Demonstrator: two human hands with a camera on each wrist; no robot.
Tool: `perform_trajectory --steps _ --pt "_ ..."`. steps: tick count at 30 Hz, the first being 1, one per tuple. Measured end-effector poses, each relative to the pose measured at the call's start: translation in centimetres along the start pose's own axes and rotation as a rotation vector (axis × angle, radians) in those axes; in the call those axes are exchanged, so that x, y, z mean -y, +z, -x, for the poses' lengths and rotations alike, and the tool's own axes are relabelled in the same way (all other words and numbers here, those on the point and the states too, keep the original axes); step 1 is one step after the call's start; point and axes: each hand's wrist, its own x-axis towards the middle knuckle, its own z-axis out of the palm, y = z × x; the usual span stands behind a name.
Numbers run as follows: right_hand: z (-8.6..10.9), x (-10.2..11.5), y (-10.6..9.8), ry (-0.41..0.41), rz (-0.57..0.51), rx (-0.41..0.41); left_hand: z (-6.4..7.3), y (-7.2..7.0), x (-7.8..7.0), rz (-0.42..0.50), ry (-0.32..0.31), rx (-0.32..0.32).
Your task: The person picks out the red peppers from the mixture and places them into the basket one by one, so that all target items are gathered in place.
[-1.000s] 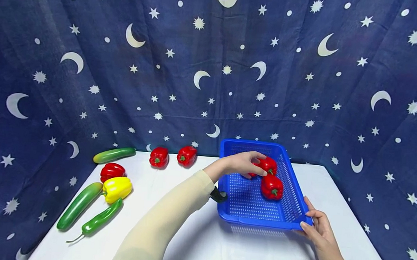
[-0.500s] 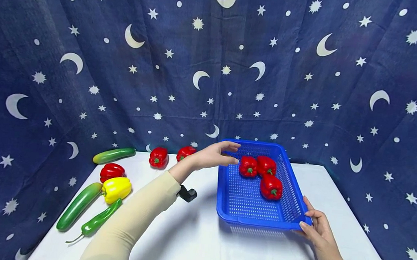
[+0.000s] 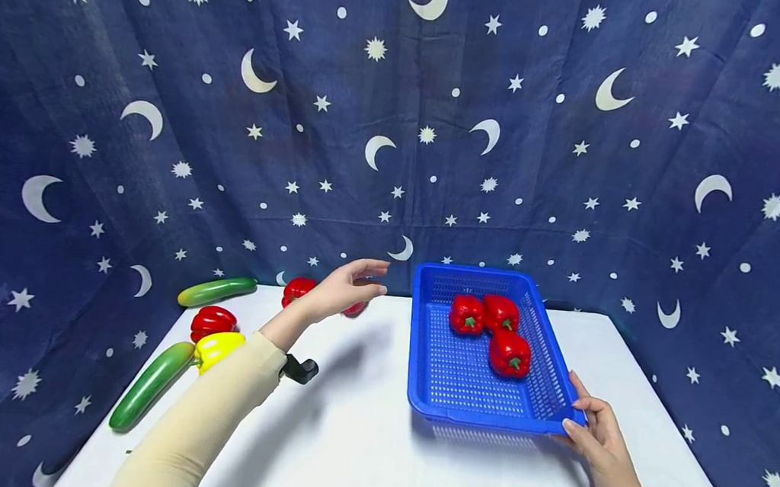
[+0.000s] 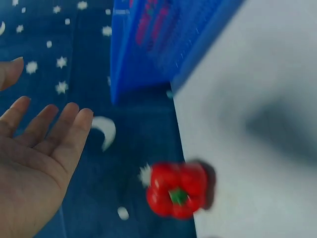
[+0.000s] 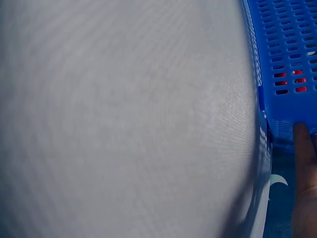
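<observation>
My left hand (image 3: 339, 291) is raised over the back of the table, its fingers loosely bent and nothing between them. It partly covers two red bell peppers, one on the left (image 3: 298, 289) and one on the right (image 3: 355, 309). In the left wrist view the palm (image 4: 34, 163) shows bare, apart from a red bell pepper (image 4: 163, 191). My right hand (image 3: 606, 452) grips the near right corner of the blue plastic basket (image 3: 479, 420), thumb on the rim. Three red bell peppers (image 3: 510, 354) lie together inside it.
At the table's left side lie two cucumbers, one in front (image 3: 152, 387) and one behind (image 3: 217, 291), a red bell pepper (image 3: 212, 323) and a yellow bell pepper (image 3: 217, 348). The left sleeve (image 3: 211, 413) hides more there. A starry blue curtain (image 3: 345, 118) encloses the white table (image 3: 359, 455).
My left hand has let go of a red bell pepper in the basket and moved left, out over the table. My right hand keeps its hold on the basket corner.
</observation>
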Motion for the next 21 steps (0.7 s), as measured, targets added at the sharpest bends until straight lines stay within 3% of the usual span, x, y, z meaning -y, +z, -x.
perform_trajectory --steps 7,14,21 --pt "0.1 0.0 0.0 0.012 0.017 -0.012 1.8 -3.0 2.9 0.049 -0.056 -0.098" --pt "0.3 -0.1 -0.1 -0.045 -0.032 -0.004 3.2 -5.0 5.0 0.082 -0.126 -0.168" --pt "0.1 0.3 -0.1 -0.061 -0.008 0.001 4.0 -6.6 6.0 0.060 -0.120 -0.249"
